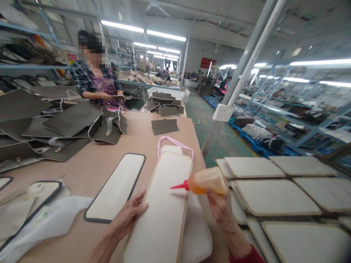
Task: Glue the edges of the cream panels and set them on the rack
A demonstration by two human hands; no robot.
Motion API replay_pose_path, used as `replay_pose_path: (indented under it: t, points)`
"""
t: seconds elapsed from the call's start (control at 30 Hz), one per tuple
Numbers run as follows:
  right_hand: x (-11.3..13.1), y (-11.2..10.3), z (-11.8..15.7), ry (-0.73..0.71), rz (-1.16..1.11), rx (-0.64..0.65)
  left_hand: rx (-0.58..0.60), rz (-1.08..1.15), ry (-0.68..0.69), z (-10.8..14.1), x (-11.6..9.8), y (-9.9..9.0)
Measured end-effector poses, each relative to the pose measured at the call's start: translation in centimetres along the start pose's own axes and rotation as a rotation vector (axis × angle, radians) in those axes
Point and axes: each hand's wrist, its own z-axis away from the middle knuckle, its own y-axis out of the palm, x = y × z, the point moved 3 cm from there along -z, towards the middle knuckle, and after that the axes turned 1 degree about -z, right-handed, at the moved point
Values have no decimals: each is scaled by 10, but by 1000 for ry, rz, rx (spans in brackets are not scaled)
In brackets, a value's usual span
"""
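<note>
1. Panel (157,215): in front of the person, over another white board (196,232) on the table (138,129).
2. Left hand (131,212): clamped on the panel's left rim, thumb on top, fingertips hidden; presumably to steady it.
3. Right hand (219,204): fingers wrapped round the bottle (210,180), tipped sideways, apparently to aim its red nozzle (179,186) over the panel. Nozzle contact: cannot tell.
4. Stacks (276,197): at right, probably for easy reach.

bottle (207,179) is amber with a bright red nozzle (183,185), board (161,212) at 6 o'clock is plain white, tan-edged. Dark olive pieces (72,125) at 9, dark plaid sleeve (78,82) at 10, worktop (137,137) is kinda pinkish tan.
</note>
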Motion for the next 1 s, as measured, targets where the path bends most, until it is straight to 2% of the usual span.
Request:
replay_pose_path:
  t: [0.07,0.13,0.2,0.27,0.33,0.4,0.43,0.57,0.63,0.73,0.8,0.87,1.0]
  points:
    - [10,6,-23,-60,-7,-49,10,-7,6,5,-6,8]
    - [16,10,-30,-89,-2,-59,5,-5,9,8,-11,14]
    - [17,9,-15,-97,10,-44,-17,3,12,8,-14,18]
    - [15,7,16,-79,23,8,-61,-4,25,7,-16,18]
    - [13,5,44,-16,37,136,-121,-24,48,8,-17,16]
    - [18,5,55,19,45,183,-166,-58,65,12,-18,15]
    - [23,6,52,14,40,168,-170,-77,70,14,-19,16]
    - [54,7,13,-196,20,-101,-117,-137,81,25,-23,23]
    - [58,7,8,-221,50,-123,-131,-151,86,28,-25,26]
    - [47,4,32,-117,60,-4,-182,-163,81,29,-27,25]
    - [38,4,54,-30,45,147,-208,-165,74,28,-28,23]
    - [39,2,61,-34,25,175,-234,-166,79,29,-29,20]
    - [66,-1,25,-224,-21,-78,-190,-169,99,34,-34,19]
